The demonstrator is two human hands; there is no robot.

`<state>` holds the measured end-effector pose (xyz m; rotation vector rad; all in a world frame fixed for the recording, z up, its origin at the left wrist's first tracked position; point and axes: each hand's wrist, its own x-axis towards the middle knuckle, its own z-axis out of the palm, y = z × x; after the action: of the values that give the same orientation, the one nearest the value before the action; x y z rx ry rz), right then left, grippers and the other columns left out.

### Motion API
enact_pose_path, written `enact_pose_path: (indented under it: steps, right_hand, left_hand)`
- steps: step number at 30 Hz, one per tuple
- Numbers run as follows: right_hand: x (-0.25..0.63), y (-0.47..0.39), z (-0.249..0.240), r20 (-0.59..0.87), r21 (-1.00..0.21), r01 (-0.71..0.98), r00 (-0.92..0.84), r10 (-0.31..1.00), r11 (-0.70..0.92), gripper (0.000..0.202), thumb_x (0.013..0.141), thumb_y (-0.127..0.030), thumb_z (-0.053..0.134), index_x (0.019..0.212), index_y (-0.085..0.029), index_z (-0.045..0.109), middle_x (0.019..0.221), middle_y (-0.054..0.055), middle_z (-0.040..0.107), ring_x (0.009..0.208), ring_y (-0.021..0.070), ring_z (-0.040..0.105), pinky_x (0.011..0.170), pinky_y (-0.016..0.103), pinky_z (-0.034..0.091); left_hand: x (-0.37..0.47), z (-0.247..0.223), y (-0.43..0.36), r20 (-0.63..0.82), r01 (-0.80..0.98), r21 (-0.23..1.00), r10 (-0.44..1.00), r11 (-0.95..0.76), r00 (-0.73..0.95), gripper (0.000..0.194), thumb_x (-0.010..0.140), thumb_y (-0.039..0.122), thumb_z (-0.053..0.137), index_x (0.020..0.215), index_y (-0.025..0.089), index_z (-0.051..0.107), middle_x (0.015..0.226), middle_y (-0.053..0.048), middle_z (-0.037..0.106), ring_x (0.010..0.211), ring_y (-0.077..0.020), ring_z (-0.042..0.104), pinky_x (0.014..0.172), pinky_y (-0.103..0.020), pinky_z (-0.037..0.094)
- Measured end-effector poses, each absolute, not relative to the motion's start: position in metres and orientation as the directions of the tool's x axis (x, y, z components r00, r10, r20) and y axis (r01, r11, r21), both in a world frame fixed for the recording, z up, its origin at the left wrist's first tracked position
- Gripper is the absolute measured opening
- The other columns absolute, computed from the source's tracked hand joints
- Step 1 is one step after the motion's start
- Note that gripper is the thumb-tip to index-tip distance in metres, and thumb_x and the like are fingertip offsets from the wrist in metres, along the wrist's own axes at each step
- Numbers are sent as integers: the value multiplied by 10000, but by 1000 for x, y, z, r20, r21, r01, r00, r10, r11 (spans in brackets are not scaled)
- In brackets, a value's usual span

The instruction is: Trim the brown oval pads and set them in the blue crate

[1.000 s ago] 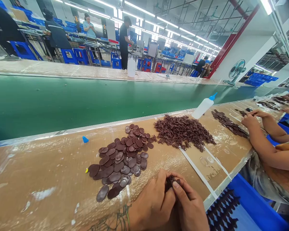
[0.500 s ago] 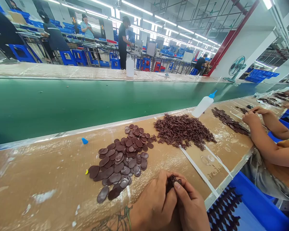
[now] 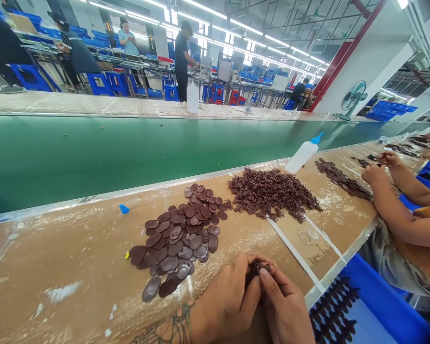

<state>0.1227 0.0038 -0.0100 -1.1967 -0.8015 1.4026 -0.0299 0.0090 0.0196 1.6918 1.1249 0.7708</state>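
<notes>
Close together at the table's near edge, my left hand (image 3: 225,292) and my right hand (image 3: 288,306) are both closed on a small dark brown curly piece (image 3: 261,265). My right thumb presses on it from the near side; the fingers hide most of its shape. To the left of my hands lies a loose heap of flat brown oval discs (image 3: 177,248), some shiny on top. Beyond my hands is a pile of tangled, curly brown pieces (image 3: 272,192). A white squeeze bottle (image 3: 302,156) with a blue nozzle leans behind that pile.
A green conveyor belt (image 3: 136,153) runs behind the brown-covered table (image 3: 82,267). A blue cap (image 3: 123,209) lies at the left. At lower right, a blue bin (image 3: 387,301) holds rows of dark pieces (image 3: 333,310). A co-worker's hands (image 3: 380,167) work at the right.
The view has shifted very slightly. My hands keep nearly the same grip on the curly piece. The co-worker's hands at the right have moved a little apart.
</notes>
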Motion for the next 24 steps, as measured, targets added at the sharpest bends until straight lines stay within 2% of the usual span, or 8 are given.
enact_pose_path:
  steps: [6,12,19,24]
  right_hand:
    - [124,3,-10,-246,-897,-384,23,969,-218,292,780,-354,793,1059,-267,786,1166,100,731,1139,291,636,1030,420,489]
    - [125,3,-12,-235,-902,-377,12,972,-213,262,779,-348,795,1029,-268,796,1122,93,738,1110,279,648,1004,386,507]
    - [125,3,-8,-246,-902,-370,23,969,-220,292,778,-359,795,1048,-247,789,1117,100,737,1078,268,656,1010,383,498]
    - [125,3,-8,-260,-897,-377,22,965,-233,280,783,-348,793,1043,-244,789,1123,92,729,1098,263,642,1009,365,493]
  left_hand:
    - [-29,16,8,-42,408,903,919,-133,392,318,995,354,369,1245,198,491,1144,-126,658,1031,-272,628,889,-398,490]
    - [-30,16,8,-36,396,908,916,-137,400,323,999,363,355,1251,203,479,1149,-125,663,1023,-266,638,886,-381,488]
    - [-30,17,8,-21,407,899,911,-163,411,343,996,378,322,1236,189,477,1125,-127,662,989,-292,645,861,-444,510]
    - [-29,16,7,38,407,888,916,-214,400,319,998,351,326,1225,182,473,1115,-124,672,975,-273,659,844,-412,522]
